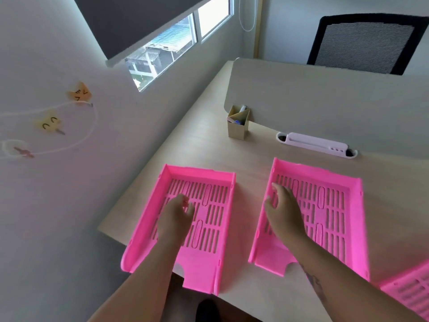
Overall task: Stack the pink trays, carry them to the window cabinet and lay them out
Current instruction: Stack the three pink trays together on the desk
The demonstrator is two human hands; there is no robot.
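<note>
Hovering over two slotted pink plastic trays, one hand each, nothing stacked yet.

Left hand [176, 214] sits loosely curled over the left tray [218, 228]; right hand [282, 210] is open, fingers spread over the right tray [336, 217], neither gripping. Both trays run lengthwise away from the desk's near edge, side by side. A third pink tray [411, 289] peeks in right of those; the cardboard pen box [238, 125] stands well behind.

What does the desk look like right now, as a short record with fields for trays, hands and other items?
trays: left pink tray and middle pink tray side by side, apart, unstacked; third pink tray partly in view at right edge
left hand: over left tray, holding nothing
right hand: over middle tray, fingers spread, holding nothing
other items: pen holder, white cable cover
surface: desk
</note>
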